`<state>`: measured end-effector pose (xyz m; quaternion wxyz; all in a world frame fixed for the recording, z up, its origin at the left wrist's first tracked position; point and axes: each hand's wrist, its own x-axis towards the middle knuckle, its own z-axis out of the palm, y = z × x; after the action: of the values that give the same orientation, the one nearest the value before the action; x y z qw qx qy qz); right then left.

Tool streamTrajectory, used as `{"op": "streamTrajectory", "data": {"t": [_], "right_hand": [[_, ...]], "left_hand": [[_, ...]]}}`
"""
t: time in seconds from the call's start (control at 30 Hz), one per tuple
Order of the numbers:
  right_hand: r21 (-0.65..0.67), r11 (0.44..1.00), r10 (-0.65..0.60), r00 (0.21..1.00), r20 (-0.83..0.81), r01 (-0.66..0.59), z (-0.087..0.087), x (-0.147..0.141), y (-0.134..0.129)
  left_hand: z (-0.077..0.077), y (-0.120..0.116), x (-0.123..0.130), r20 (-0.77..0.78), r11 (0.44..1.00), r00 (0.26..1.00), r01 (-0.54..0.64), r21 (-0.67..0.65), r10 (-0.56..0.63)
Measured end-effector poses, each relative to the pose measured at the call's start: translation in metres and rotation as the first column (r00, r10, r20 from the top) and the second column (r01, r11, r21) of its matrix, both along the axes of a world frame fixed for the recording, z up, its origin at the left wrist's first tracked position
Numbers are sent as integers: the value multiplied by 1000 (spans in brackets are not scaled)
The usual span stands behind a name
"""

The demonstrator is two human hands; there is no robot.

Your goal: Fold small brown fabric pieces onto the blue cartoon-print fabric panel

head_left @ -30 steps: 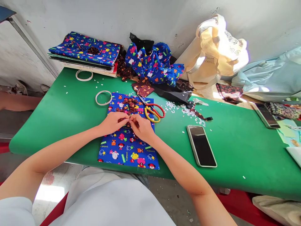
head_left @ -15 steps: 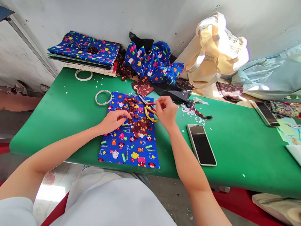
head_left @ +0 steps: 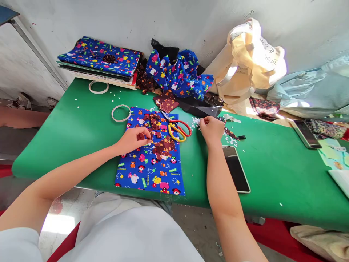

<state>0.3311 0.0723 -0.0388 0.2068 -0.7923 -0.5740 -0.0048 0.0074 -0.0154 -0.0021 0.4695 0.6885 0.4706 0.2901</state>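
A blue cartoon-print cloth point(head_left: 148, 171) lies flat on the green table point(head_left: 89, 116). Several small brown patterned scraps point(head_left: 163, 145) are strewn over its upper half. Scissors with red and yellow handles point(head_left: 178, 131) rest at the cloth's upper right. My left hand point(head_left: 135, 139) is over the cloth's left side, its fingers pinched at the edge of the scraps on something too small to make out. To the right of the scissors, my right hand point(head_left: 211, 129) is closed over small white paper bits point(head_left: 195, 123); whatever its fingertips hold is hidden.
Two white tape rings point(head_left: 120, 113) lie at the left. A phone point(head_left: 236, 169) is beside my right forearm. Folded blue cloth on books point(head_left: 100, 58), crumpled blue cloth point(head_left: 178, 74) and a cream tote bag point(head_left: 240, 62) line the wall. A person's arm point(head_left: 23, 117) shows at far left.
My right hand has moved right, from beside the scissors' handles to the white bits, uncovering the red handle. My left hand has stayed almost in place.
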Motion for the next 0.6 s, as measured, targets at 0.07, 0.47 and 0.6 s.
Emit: {"op": "streamTrajectory", "data": {"t": [0.07,0.47,0.6], "right_hand": [[22,1000,-10,1000,-16,10,2,-1,0],[294,776,620,758,-201,-557,29,-99,-51],[101,713,615,550,-565,-693,30,-129,-77]], "left_hand": [[1,0,0,1,1000,1000,-4,-13,4],[5,-2,2,6,1000,1000,-6,-19,7],[3,-2,2,-31,1000,999,18,-4,-18]]}}
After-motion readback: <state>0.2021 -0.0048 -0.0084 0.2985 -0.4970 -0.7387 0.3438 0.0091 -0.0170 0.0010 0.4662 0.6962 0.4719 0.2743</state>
